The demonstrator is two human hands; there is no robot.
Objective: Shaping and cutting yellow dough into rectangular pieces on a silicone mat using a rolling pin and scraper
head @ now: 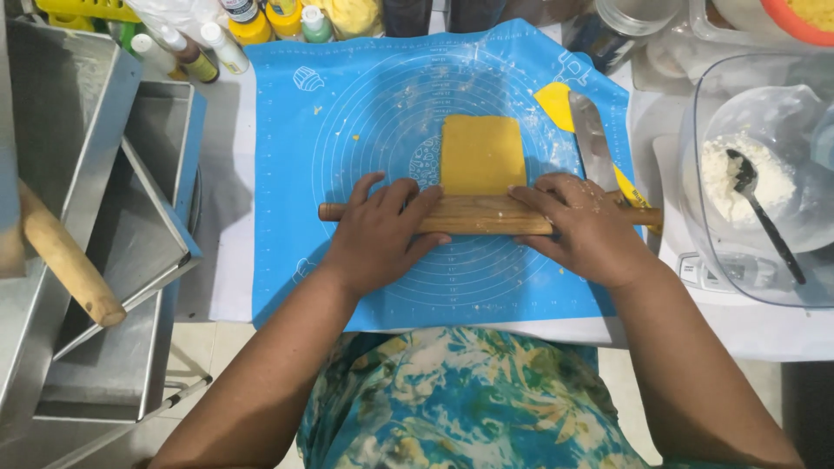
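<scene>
metal trays (pixel 130 252), bottles (pixel 228 48), flour bowl (pixel 764 130)

Small yellow, green and white bottles (pixel 252 24) with labels stand along the mat's (pixel 365 104) far-left edge.
</scene>
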